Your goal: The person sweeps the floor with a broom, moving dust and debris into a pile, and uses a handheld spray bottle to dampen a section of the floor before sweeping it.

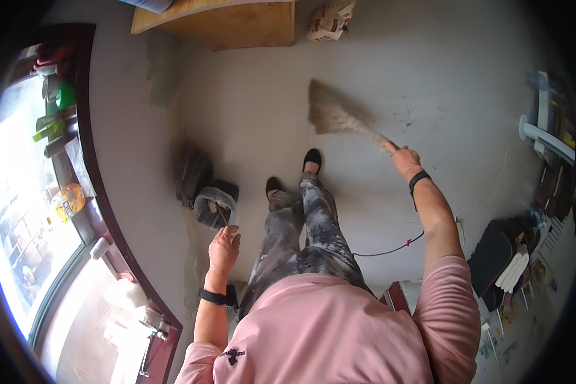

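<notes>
My right hand is wrapped round the short handle of a straw broom. The broom stretches away to the left over the floor, its wide bristle end blurred. My left hand is closed round a thin brown handle whose far end reaches over a small bin lined with a clear plastic bag. Whether that handle belongs to a larger tool is hidden. Just beyond the bin lies a dark, blurred, ridged object; its kind I cannot make out.
Ahead stands a wooden desk, with a crumpled printed bag beside it on the floor. A window ledge crowded with bottles and packets runs along the left. On the right are a black bag and a white-armed stand. A dark cable lies near my legs.
</notes>
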A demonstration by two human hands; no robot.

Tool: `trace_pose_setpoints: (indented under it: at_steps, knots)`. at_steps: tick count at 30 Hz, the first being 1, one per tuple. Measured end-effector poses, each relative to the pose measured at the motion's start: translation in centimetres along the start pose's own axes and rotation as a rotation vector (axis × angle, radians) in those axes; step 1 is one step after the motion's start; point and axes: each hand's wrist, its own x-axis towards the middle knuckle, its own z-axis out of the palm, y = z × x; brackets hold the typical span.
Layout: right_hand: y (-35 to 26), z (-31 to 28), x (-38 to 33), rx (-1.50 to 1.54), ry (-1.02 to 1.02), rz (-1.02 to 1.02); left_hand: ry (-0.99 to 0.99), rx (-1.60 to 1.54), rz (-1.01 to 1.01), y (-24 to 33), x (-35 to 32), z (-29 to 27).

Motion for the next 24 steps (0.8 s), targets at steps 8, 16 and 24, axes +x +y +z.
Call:
trace_pose_setpoints:
  at_steps: [8,16,24]
  knots:
    - [4.4,-1.7,-9.6,0.633,0.412,0.274,-0.003,0.151,0.258,3.0,7.2,-4.3]
    - [-14.3,0.0,-20.3,2.254,-0.050,0.200,-0.136,0.220,0.413,5.1,17.2,-12.4]
    - [-30.8,6.1,-24.4,3.010,-0.142,0.695,-0.263,0.498,0.438,4.8,22.6,-20.1]
